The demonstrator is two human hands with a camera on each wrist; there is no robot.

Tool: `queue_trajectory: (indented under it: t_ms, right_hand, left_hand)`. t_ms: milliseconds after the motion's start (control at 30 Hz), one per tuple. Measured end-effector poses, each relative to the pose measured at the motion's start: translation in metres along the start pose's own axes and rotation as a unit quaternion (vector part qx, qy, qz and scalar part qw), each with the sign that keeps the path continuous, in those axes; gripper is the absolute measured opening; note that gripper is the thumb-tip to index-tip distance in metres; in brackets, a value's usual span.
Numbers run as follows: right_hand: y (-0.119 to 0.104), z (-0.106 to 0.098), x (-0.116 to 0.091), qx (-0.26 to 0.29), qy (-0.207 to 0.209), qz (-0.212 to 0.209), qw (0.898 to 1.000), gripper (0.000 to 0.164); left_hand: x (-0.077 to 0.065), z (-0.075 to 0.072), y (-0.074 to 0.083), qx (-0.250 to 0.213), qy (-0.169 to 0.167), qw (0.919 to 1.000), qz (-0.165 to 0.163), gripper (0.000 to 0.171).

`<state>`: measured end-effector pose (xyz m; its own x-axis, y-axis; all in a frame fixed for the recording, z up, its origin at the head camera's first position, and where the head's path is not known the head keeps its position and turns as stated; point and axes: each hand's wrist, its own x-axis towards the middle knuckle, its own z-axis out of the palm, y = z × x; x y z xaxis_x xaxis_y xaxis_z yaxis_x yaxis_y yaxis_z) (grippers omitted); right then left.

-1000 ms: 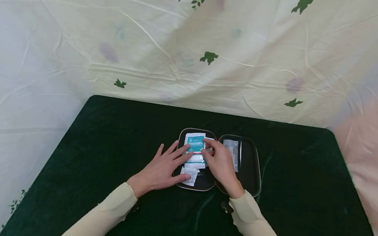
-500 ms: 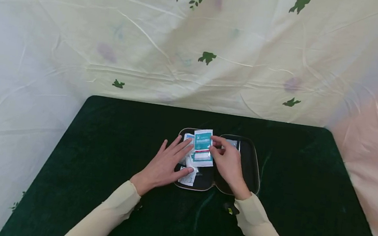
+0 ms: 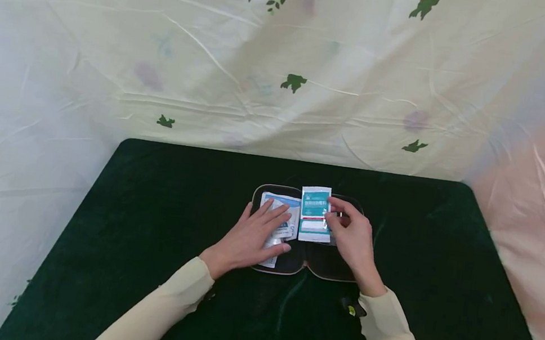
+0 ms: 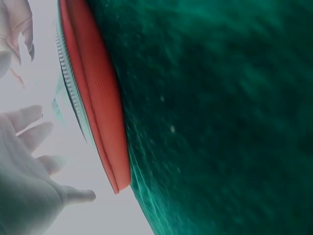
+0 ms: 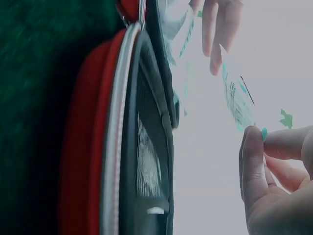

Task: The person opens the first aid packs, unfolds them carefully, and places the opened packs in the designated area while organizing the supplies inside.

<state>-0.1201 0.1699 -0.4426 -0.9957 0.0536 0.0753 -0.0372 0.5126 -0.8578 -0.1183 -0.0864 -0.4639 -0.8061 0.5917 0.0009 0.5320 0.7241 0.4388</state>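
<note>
"Teal-and-white flat rectangular packet [image 3: 314, 220] first. Which of the hands has it?"

"Right hand [image 3: 353, 236]: thumb and forefinger pinched on its right edge. Probably an edge grip so the thin thing doesn't bend; printed face mostly uncovered."

"Left hand [image 3: 251, 236]?"

"Apart from the right, holding nothing. Fingers straight and spread over the blue-and-white flat packets [image 3: 289, 229]. Guessing it keeps that pile from sliding. Can't tell if it presses or just hovers."

"Where's the teal one?"

"Raised between the two hands, over the middle of the red-shelled, black-lined zip case [image 3: 292, 258], just beside the pile."

"Case?"

"Unfolded, halves side by side, likely so the contents are reachable. Loose packets in the left half; grey mesh pocket [image 5: 148, 156] apparently in the right one, per the right wrist view."

"Beyond that?"

"Dark green velvety surface [image 3: 188, 193] underneath, pale green-printed cloth [image 3: 368, 51] hanging behind."
</note>
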Motion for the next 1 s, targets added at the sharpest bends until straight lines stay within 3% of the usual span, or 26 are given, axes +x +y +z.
queue_trajectory:
  t_ms: [600, 1000]
  right_hand:
    - [0.027, -0.039, -0.005, -0.029, 0.016, 0.025, 0.999, 0.036]
    - [0.049, -0.056, -0.001, -0.051, 0.025, 0.062, 0.996, 0.039]
  left_hand:
    - [0.012, 0.011, 0.015, 0.058, -0.052, 0.996, 0.043, 0.072]
    - [0.016, 0.016, 0.017, 0.062, -0.071, 0.9935, 0.063, 0.074]
